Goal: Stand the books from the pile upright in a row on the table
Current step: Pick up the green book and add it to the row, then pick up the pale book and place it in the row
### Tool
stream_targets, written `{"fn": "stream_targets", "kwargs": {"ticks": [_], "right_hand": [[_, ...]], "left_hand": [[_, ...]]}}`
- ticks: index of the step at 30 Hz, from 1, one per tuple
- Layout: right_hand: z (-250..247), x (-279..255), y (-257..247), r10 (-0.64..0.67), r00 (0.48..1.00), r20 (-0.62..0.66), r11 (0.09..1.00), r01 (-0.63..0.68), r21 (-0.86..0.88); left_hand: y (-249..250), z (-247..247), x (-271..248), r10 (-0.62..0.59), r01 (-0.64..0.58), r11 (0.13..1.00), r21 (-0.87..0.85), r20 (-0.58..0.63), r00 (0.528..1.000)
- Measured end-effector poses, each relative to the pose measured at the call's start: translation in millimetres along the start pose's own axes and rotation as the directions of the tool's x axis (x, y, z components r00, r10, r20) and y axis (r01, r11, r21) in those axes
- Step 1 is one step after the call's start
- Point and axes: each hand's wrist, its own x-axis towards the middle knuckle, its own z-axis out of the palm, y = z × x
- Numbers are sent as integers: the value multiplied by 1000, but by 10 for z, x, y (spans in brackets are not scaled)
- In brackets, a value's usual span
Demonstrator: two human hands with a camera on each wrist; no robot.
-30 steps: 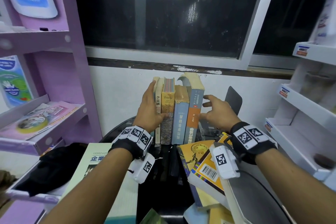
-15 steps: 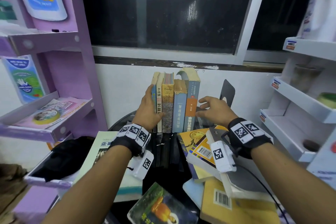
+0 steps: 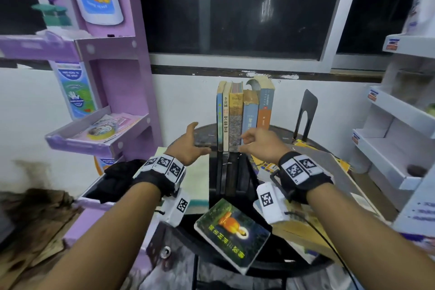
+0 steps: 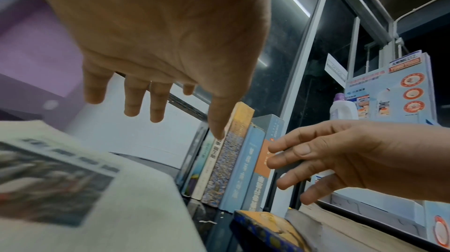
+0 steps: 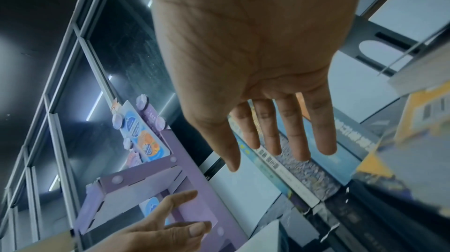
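Several books (image 3: 244, 115) stand upright in a row (image 4: 226, 165) at the back of the round black table (image 3: 235, 179), spines toward me. My left hand (image 3: 190, 143) hovers just left of the row, fingers spread and holding nothing (image 4: 146, 90). My right hand (image 3: 259, 141) hangs in front of the row's right part, fingers straight and relaxed (image 5: 280, 133), touching no book. A green book (image 3: 231, 231) lies flat at the table's front. More loose books (image 3: 306, 167) are piled at the right, and a pale one (image 3: 200, 172) lies at the left.
A black metal bookend (image 3: 306, 115) stands right of the row. A purple display shelf (image 3: 106, 129) rises at the left, white shelves (image 3: 395, 143) at the right. A dark window (image 3: 235, 7) and white wall back the table. A black cloth (image 3: 115, 179) lies on the left ledge.
Both hands have come off the row: the left let go of its left end and drew back, the right pulled away. My head moved back, so the green book shows in full.
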Motion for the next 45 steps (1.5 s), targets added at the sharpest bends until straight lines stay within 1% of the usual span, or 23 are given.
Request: {"fn": "stream_targets", "kwargs": {"ticks": [2, 4, 9, 11, 14, 17, 19, 22, 24, 28, 31, 33, 37, 40, 43, 45], "right_hand": [[124, -15, -76, -7, 999, 42, 1000, 7, 2], [233, -23, -158, -15, 997, 80, 1000, 15, -4], [467, -34, -356, -28, 985, 173, 999, 34, -34], [575, -14, -405, -27, 978, 208, 998, 39, -49], [745, 12, -454, -1, 966, 259, 998, 19, -65], [900, 49, -458, 27, 961, 276, 996, -3, -87], [976, 75, -456, 59, 954, 294, 996, -36, -83], [1037, 84, -479, 87, 959, 271, 996, -89, -7], [1061, 86, -480, 99, 958, 269, 993, -113, 34], [1129, 101, -446, 91, 950, 300, 996, -85, -32], [1158, 116, -423, 78, 949, 307, 997, -68, -44], [1165, 126, -428, 79, 948, 309, 997, -74, -29], [1172, 144, -433, 80, 949, 304, 997, -75, -29], [1179, 140, -434, 79, 949, 306, 997, -76, -23], [1173, 130, -443, 75, 948, 308, 997, -71, -25], [1174, 132, -448, 67, 949, 307, 998, -64, -20]], "left_hand": [[-163, -95, -101, -67, 67, 998, 11, 21, 998], [-310, -171, -184, -132, 131, 990, 53, 10, 991], [-582, -282, -354, -219, 218, 973, 79, 4, 976], [-667, -318, -413, -281, 279, 958, 62, 13, 960], [-742, -333, -479, -382, 382, 924, 17, 82, 920], [-753, -326, -516, -356, 369, 928, -57, 159, 921], [-756, -338, -521, -336, 350, 935, -62, 169, 927], [-821, -378, -522, -364, 381, 922, -62, 186, 912], [-871, -382, -504, -402, 421, 902, -92, 172, 899], [-864, -377, -528, -434, 451, 884, -121, 141, 890], [-851, -396, -528, -440, 461, 866, -195, 142, 887], [-815, -408, -535, -428, 449, 856, -257, 135, 893], [-726, -433, -526, -430, 427, 824, -373, 79, 899], [-651, -476, -522, -397, 389, 833, -393, 64, 916], [-621, -500, -515, -414, 385, 810, -442, 32, 909], [-599, -517, -513, -392, 358, 817, -451, 20, 920]]}}
